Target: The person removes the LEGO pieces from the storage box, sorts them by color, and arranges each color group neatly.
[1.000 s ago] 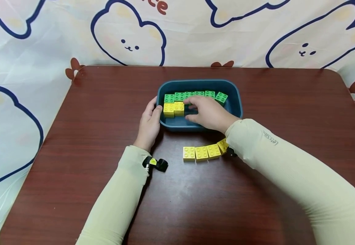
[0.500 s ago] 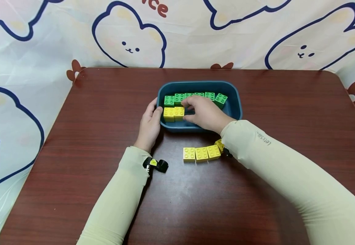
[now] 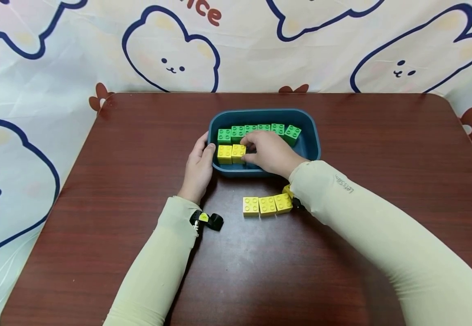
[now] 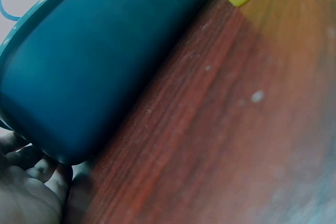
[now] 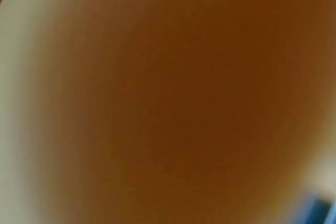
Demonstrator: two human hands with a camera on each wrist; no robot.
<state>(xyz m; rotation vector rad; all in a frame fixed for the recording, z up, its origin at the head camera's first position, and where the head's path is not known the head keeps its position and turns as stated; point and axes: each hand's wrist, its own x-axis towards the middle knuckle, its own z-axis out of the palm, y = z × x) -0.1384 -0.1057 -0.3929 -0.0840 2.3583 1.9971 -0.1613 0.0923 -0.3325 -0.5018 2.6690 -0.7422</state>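
In the head view, my left hand (image 3: 197,170) grips the left end of the blue plastic tray (image 3: 256,173), thumb at the rim and fingers along the outer wall. The left wrist view shows those fingers against the tray's side (image 4: 79,77). My right hand (image 3: 274,153) reaches inside and pinches the right-hand yellow building brick (image 3: 238,153) between thumb and fingers. Another yellow brick (image 3: 224,154) sits against its left side. Behind them runs a row of several green bricks (image 3: 238,132), partly covered by the right hand. A brown-orange blur fills the right wrist view.
In front of the tray, several yellow bricks (image 3: 267,206) stand in a slightly curved row on the brown table (image 3: 138,136). The right sleeve (image 3: 321,190) covers that row's right end. A printed cloth (image 3: 252,50) hangs behind the table.
The yellow pair in the tray has shifted toward the near wall, opening a gap from the green row. My right hand has moved slightly left and nearer; the left keeps its hold.
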